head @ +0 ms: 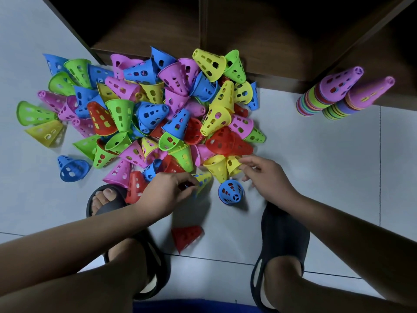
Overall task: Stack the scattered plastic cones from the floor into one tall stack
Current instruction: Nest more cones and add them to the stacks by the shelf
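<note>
A big pile of perforated plastic cones [144, 114] in blue, green, pink, yellow and red lies scattered on the floor ahead of me. My left hand [169, 190] is closed on a yellow cone [204, 180] at the pile's near edge. My right hand [264, 175] reaches with spread fingers to a yellow cone [233, 164], fingertips touching its rim. A blue cone [231, 192] stands between my hands. Two stacks topped with pink cones, one [325, 93] and the other [356, 100], stand at the right.
A dark wooden cabinet [203, 26] runs along the back, its base against the pile. My feet in black slippers [282, 242] flank a loose red cone [186, 237]. A lone blue cone [72, 169] lies at the left on the grey tiled floor [327, 166].
</note>
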The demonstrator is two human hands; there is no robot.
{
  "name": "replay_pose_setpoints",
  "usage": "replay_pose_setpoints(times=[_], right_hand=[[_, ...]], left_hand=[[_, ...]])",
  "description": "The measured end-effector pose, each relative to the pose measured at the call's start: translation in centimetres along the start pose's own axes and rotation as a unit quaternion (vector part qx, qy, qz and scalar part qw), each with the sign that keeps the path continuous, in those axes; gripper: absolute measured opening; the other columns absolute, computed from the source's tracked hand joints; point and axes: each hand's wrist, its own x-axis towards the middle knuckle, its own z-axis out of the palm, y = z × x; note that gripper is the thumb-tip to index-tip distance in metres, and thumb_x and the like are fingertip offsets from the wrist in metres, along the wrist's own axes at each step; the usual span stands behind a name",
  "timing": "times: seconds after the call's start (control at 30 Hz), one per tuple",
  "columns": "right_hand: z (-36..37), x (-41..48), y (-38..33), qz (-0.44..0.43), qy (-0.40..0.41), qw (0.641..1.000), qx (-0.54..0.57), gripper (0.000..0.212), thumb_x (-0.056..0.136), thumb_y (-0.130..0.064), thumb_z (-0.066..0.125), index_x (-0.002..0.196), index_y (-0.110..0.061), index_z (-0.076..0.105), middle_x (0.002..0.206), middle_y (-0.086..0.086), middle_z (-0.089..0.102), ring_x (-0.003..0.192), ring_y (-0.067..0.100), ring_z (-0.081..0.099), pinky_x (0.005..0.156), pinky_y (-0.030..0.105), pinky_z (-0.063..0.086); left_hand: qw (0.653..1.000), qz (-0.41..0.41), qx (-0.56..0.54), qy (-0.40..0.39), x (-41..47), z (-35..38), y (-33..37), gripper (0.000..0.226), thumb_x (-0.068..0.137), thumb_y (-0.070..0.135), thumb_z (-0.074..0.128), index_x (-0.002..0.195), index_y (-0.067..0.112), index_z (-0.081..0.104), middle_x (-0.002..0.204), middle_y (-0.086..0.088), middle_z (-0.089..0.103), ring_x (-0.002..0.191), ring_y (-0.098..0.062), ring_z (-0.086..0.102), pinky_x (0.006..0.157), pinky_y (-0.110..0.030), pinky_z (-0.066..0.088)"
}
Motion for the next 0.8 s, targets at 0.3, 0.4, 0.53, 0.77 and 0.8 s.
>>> replay_pose_setpoints(times=[0.3,0.4,0.53,0.77,0.8], right_hand=[[-1.4,-1.2,0.9,0.012,0.071,0.997,0.028,0.006,0.092,-0.025,0.081,0.089,-0.028,0.077,0.081,-0.009,0.075,0.073,0.005,0.068,0.072,0.030,0.055],[-2.2,-1.9,0.8,0.006,0.060,0.996,0.062,0.010,0.094,-0.018,0.079,0.094,-0.026,0.074,0.084,-0.001,0.076,0.075,0.012,0.071,0.069,0.031,0.052],[-3.1,-3.1,0.6,0.004,0.048,0.992,0.114,0.017,0.097,-0.011,0.074,0.110,-0.018,0.065,0.085,0.008,0.077,0.076,0.017,0.070,0.066,0.034,0.053],[-3.7,-4.3,0.1,0.075,0.026,0.969,0.233,0.016,0.102,-0.003,0.066,0.117,0.001,0.069,0.084,0.013,0.072,0.055,0.003,0.062,0.041,0.011,0.038],[-3.7,-4.4,0.2,0.079,0.020,0.966,0.244,0.016,0.102,-0.002,0.064,0.117,0.002,0.069,0.084,0.013,0.072,0.055,0.002,0.062,0.040,0.010,0.036]], left_hand=[[0.996,-0.055,-0.075,-0.013,0.1,-2.1,1.9,0.009,0.094,0.020,0.082,0.094,0.028,0.079,0.088,0.018,0.078,0.085,0.000,0.074,0.072,-0.010,0.050],[0.991,-0.070,-0.113,0.001,0.4,-2.7,2.5,0.010,0.097,0.018,0.079,0.097,0.028,0.078,0.090,0.014,0.079,0.087,-0.007,0.074,0.076,-0.018,0.054],[0.985,-0.075,-0.158,0.003,0.7,-3.2,3.2,0.009,0.103,0.020,0.070,0.106,0.028,0.072,0.097,0.011,0.079,0.079,-0.031,0.077,0.074,-0.047,0.061],[0.978,-0.093,-0.184,0.018,2.0,-2.8,4.9,0.014,0.107,0.020,0.064,0.117,0.026,0.057,0.094,0.000,0.080,0.085,-0.016,0.078,0.083,-0.048,0.064],[0.981,-0.095,-0.166,0.017,2.2,-2.6,5.1,0.013,0.107,0.019,0.063,0.118,0.024,0.058,0.093,0.001,0.080,0.082,-0.012,0.078,0.080,-0.044,0.065]])
